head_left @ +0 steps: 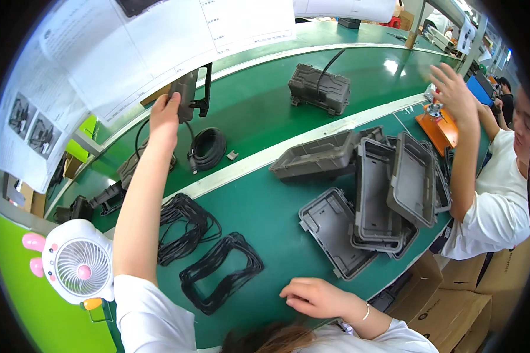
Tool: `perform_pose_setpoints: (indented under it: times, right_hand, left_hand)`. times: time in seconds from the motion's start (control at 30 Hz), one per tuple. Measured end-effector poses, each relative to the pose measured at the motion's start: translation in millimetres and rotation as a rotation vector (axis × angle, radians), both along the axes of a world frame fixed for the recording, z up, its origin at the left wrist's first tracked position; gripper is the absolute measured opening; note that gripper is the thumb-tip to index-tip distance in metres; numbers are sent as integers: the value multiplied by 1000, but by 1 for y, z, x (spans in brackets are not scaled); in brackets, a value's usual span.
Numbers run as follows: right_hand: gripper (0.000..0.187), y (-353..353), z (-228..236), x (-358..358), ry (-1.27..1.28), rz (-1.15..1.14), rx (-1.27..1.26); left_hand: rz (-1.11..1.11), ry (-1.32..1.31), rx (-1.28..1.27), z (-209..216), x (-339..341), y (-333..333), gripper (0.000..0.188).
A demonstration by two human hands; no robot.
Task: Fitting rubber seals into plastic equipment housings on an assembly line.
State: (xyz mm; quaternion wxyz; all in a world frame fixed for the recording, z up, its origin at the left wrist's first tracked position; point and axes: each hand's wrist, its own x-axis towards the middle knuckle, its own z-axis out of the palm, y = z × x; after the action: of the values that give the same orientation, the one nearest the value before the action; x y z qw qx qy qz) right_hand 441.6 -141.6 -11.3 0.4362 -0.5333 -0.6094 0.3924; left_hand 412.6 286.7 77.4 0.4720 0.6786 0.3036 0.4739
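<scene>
My left arm reaches far forward, and its hand [165,120] grips a dark grey plastic case [186,94] with a black bracket on its right side. Below the papers, that case is held above the green conveyor. My right hand [315,297] rests by the near table edge, fingers loosely curled, with nothing visible in them. Between my arms lie two bundles of thin black rectangular rings [189,219], the nearer bundle [195,289] forming a neater loop. Right of them is a heap of open grey case shells [376,200], some stacked and tilted, with one flat shell [334,235] nearest me.
On the conveyor [253,94] sit a closed grey case [318,88] with a cable and a coiled black cable [210,148]. Printed sheets [159,41] hang ahead. A white fan [83,266] stands left. At right, a co-worker's hand [453,88] is near an orange fixture [439,130], above cardboard boxes [453,312].
</scene>
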Motion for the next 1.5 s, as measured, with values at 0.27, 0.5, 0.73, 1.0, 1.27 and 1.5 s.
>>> perform_pose_setpoints:
  times: [0.27, 0.5, 0.73, 1.0, 1.27, 1.5]
  right_hand:
    - [61, -6, 13, 12, -96, -293, 395]
    - [66, -10, 59, -36, -571, 76, 328]
    - [47, -4, 42, -52, -597, 264, 162]
    - [27, 11, 71, -16, -372, 230, 111]
    - [15, 147, 21, -3, -796, -286, 329]
    - [9, 138, 24, -5, -829, -307, 191]
  left_hand:
    - [-212, 23, -257, 15, -138, -192, 10]
    - [-664, 607, 80, -22, -255, -312, 19]
    - [-498, 720, 486, -56, -265, -350, 25]
    - [-484, 665, 786, -71, -260, -339, 12]
    - [-552, 548, 676, -55, -258, -324, 38]
    - [-158, 379, 555, -66, -296, -322, 33]
